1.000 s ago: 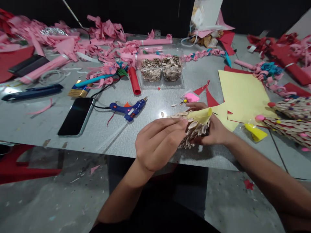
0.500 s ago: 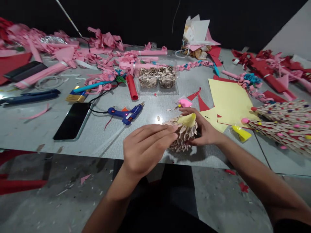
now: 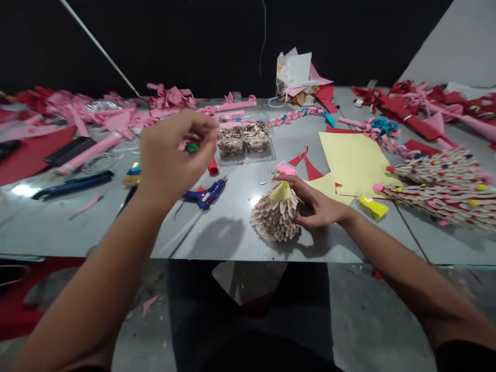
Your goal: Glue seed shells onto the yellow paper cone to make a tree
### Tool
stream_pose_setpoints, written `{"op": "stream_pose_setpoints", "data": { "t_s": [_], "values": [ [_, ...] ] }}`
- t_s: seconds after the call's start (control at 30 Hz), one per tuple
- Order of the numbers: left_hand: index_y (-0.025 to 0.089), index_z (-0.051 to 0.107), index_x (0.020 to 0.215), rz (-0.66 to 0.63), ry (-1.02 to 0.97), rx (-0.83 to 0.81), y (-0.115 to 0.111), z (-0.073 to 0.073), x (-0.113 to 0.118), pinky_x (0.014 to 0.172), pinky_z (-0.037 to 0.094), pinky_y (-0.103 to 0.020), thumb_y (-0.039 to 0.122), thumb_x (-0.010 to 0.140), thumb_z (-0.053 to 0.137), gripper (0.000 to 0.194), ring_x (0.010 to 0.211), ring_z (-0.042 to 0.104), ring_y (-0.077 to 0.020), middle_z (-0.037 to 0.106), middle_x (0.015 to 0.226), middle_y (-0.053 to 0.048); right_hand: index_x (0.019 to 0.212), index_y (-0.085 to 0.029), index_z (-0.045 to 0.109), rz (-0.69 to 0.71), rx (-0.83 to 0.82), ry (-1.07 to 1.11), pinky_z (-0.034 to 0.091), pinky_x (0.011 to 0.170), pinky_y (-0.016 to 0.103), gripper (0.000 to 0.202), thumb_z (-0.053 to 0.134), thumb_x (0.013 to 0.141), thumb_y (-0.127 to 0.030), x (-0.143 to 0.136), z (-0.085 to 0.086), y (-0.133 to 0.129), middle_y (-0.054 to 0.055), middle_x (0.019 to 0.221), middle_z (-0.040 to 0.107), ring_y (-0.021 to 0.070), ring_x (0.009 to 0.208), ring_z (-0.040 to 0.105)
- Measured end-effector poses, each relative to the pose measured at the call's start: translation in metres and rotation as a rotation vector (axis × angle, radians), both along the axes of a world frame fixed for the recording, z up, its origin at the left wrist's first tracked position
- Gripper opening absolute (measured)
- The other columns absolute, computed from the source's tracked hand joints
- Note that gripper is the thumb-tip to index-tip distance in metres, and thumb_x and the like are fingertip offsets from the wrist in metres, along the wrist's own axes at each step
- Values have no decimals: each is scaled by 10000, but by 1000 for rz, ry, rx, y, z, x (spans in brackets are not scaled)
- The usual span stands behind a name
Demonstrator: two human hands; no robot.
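Note:
A small paper cone [image 3: 276, 217] covered in overlapping pale seed shells stands upright on the table, its yellow paper tip bare. My right hand [image 3: 315, 201] grips it from the right, thumb low and fingers round the upper back. My left hand [image 3: 174, 155] is raised in the air to the left, slightly blurred, fingers bent and thumb apart, with nothing visible in it. Just beyond it sits a clear plastic tray [image 3: 267, 157] of loose shells. Below that hand lies a blue glue gun [image 3: 205, 196], partly covered by the forearm.
Yellow paper sheets [image 3: 349, 160] lie right of the cone, near a small bag with a yellow item [image 3: 372, 207]. Larger shell-covered cones with pompoms [image 3: 445, 199] rest at far right. Pink paper scraps [image 3: 170, 98] crowd the back; a dark blue stapler [image 3: 73, 185] lies left.
My left hand has left the cone and moved up and left toward the shell tray. My right hand stays on the cone. The view has shifted a little.

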State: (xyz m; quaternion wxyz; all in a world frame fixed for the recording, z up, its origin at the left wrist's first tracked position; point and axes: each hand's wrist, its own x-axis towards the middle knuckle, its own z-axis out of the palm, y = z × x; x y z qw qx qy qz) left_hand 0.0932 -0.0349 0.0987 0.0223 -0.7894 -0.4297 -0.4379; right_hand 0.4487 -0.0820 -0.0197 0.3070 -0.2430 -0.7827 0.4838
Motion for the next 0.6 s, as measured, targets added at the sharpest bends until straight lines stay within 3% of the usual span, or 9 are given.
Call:
{"op": "stream_pose_setpoints", "data": {
  "t_s": [0.07,0.17,0.27,0.37,0.5,0.6],
  "values": [
    [190,809,1209,44,72,-125,52,5,7,979,687,-514,469,1082,692,328,1022,796,-269,845,1108,-92,1787,-411,423,-7,14,13,452,1391,637,1194,1039,764,-407,-1,0,-2,120,1806,531,419,1662,570],
    [149,835,1113,78,229,-331,120,1,24,1012,654,-474,366,1054,712,256,1033,799,-287,865,1097,-124,1767,-392,464,-89,28,-16,430,1410,642,1278,1114,667,-404,-8,1,-8,124,1797,545,443,1683,542],
    [136,859,1086,94,374,-473,169,-10,44,1008,621,-446,324,989,765,232,1009,767,-282,879,1081,-122,1716,-326,527,-167,51,-46,457,1382,637,1143,1073,714,-392,-16,3,-14,146,1751,575,442,1605,604],
    [165,875,1163,96,488,-517,201,-19,61,1060,568,-419,349,950,790,294,1072,705,-267,887,1173,-112,1688,-318,541,-178,61,-25,472,1358,622,1057,1027,751,-371,-20,1,-15,142,1698,606,417,1543,640],
    [177,844,1364,86,623,-498,225,-23,74,1158,477,-375,407,949,773,480,1215,625,-239,862,1321,-69,1670,-309,540,-188,48,2,481,1343,607,1043,1029,751,-382,-22,-3,-13,141,1642,628,403,1503,657],
    [174,881,1302,94,729,-511,234,-26,81,1157,468,-379,369,889,800,463,1220,645,-266,864,1257,-87,1654,-286,541,-188,34,23,493,1325,602,1015,1016,766,-406,-23,-4,-13,157,1644,616,403,1484,663]
  ]
}}
